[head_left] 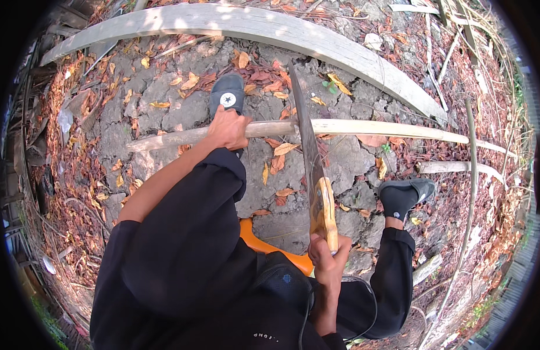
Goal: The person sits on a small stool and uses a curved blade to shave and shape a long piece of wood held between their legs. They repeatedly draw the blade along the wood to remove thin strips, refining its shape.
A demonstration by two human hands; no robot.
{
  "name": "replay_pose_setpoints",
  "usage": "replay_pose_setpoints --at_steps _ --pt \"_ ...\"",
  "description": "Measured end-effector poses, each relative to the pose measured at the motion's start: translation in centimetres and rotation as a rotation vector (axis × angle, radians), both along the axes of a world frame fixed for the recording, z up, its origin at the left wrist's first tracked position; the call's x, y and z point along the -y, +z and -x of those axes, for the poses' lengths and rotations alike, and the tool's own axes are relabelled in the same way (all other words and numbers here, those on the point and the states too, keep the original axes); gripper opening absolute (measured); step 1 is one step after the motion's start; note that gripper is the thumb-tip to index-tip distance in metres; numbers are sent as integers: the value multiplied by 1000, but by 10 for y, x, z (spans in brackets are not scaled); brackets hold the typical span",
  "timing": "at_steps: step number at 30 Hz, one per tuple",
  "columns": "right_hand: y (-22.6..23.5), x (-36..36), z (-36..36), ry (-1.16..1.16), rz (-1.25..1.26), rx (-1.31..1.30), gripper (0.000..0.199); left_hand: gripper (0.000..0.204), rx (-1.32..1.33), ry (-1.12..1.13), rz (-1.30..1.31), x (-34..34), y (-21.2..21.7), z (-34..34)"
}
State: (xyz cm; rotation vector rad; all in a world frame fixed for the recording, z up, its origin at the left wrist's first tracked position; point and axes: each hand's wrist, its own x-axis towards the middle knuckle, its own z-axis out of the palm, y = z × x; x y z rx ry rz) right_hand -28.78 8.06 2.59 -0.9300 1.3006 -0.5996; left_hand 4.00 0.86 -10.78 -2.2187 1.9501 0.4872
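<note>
A long, pale wooden pole (372, 128) lies crosswise in front of me, low over the ground. My left hand (228, 128) is closed around it, left of the middle, close to my left shoe. In my right hand (329, 256) is the wooden handle of a hand saw (308, 137). The saw's dark blade points away from me and crosses the pole to the right of my left hand. Blade and pole meet there; how deep the teeth sit, I cannot tell.
Beyond the pole lies a wide grey plank (223, 18), bowed by the lens. A shorter stick (451, 167) and a long thin branch (472, 169) lie at the right. Something orange (281, 249) shows beneath me. Dry leaves (275, 163) litter the cracked soil. My shoes (398, 195) stand apart.
</note>
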Motion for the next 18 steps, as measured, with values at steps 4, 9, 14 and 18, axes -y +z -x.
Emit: replay_pose_setpoints --at_steps 4,9,14,18 --pt "20 -41 49 19 221 122 30 31 35 -18 30 4 5 -4" --pt "-10 -2 14 160 113 -114 25 39 -31 -30 58 -3 -7 -3" --pt "39 -39 39 -80 -79 206 26 41 6 -33 63 3 -1 -3" --pt "4 4 -14 268 278 -315 33 39 -19 -4 44 2 2 -4"
